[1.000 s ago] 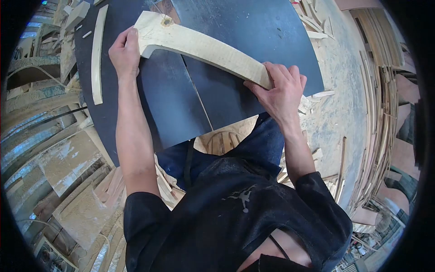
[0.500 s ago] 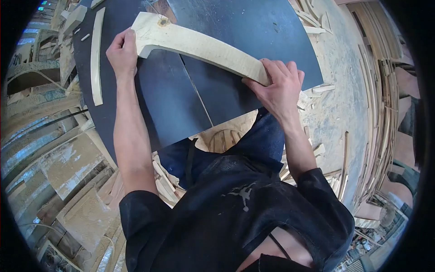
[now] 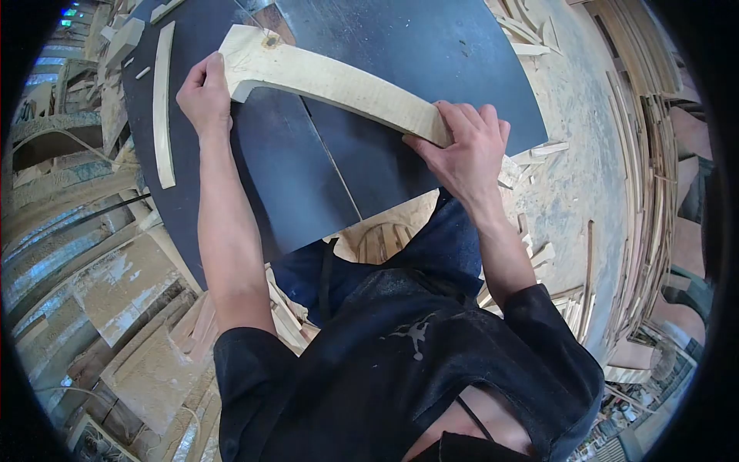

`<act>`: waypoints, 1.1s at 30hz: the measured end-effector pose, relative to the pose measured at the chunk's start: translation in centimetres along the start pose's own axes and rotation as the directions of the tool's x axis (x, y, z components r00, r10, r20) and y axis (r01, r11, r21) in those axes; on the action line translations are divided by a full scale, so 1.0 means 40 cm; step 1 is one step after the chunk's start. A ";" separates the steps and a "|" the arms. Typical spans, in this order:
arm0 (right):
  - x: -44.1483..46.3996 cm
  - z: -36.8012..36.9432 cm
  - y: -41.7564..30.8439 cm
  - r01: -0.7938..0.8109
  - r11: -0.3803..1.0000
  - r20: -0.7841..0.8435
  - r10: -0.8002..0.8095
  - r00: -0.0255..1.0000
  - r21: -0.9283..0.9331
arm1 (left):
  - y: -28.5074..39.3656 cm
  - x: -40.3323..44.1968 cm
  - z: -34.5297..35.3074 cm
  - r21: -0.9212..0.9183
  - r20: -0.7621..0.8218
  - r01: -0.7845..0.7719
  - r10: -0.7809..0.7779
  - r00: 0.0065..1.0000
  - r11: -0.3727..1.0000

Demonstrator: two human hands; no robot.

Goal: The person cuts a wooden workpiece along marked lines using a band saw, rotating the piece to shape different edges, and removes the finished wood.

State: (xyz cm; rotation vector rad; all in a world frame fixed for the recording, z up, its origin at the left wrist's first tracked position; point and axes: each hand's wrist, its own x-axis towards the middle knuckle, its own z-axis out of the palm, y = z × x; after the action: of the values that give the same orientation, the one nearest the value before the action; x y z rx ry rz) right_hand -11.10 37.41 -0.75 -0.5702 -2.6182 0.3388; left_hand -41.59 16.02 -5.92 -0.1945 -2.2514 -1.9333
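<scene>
A pale curved wooden piece [image 3: 339,82], broad and notched at its left end, is held over the dark flat tabletop [image 3: 285,177]. A brown knot [image 3: 270,41] marks its broad end. My left hand [image 3: 205,94] grips that end at its left edge, fingers curled and thumb on top. My right hand [image 3: 467,146] wraps round the narrow end, with fingers over the far side and thumb near the front edge. Whether the piece rests on the surface or is slightly raised, I cannot tell.
A slim curved wooden strip [image 3: 162,108] lies on the tabletop's left side, near a small offcut [image 3: 142,73]. A brown insert [image 3: 275,21] sits at the far end of a seam in the top. Wooden strips [image 3: 643,169] are stacked along the right, and dusty boards [image 3: 119,285] lie at left.
Both hands and the curved wooden piece have shifted slightly left and a little nearer to me. The grip of each hand looks the same.
</scene>
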 end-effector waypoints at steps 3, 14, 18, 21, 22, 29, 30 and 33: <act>-0.006 0.001 -0.009 -0.012 1.000 -0.017 0.012 1.000 0.021 | -0.007 0.001 0.005 -0.011 -0.049 -0.014 0.014 0.999 1.000; -0.016 -0.002 -0.008 -0.002 0.999 -0.012 0.003 1.000 0.034 | -0.027 0.008 -0.012 -0.063 -0.017 -0.024 0.022 1.000 0.998; 0.003 0.000 0.004 0.004 0.999 -0.002 -0.004 1.000 0.033 | -0.026 0.012 -0.005 -0.044 -0.031 -0.043 0.041 0.999 0.998; 0.000 0.005 -0.007 -0.009 0.999 -0.011 0.009 1.000 0.031 | -0.020 0.018 -0.002 -0.022 -0.041 -0.016 0.016 0.999 1.000; -0.006 0.005 -0.014 -0.019 0.999 -0.018 0.019 1.000 0.031 | -0.018 0.016 0.002 -0.038 -0.046 -0.006 0.004 0.999 0.999; -0.013 0.008 -0.029 -0.050 0.998 -0.020 0.050 0.999 0.028 | -0.021 0.022 0.008 -0.081 -0.067 -0.006 0.001 0.998 0.997; -0.015 0.008 -0.027 -0.047 0.998 -0.022 0.047 0.999 0.029 | -0.024 0.023 0.003 -0.093 -0.059 -0.010 0.004 0.998 0.996; -0.015 0.006 -0.021 -0.033 0.998 -0.012 0.033 0.999 0.046 | -0.040 0.027 -0.015 -0.066 -0.017 -0.054 0.053 0.998 0.996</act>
State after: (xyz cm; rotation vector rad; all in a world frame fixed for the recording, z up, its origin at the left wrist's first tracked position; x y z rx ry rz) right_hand -11.01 36.39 -0.91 -0.5991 -2.5846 0.4033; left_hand -42.97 15.18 -7.16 -0.2455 -2.1516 -1.9771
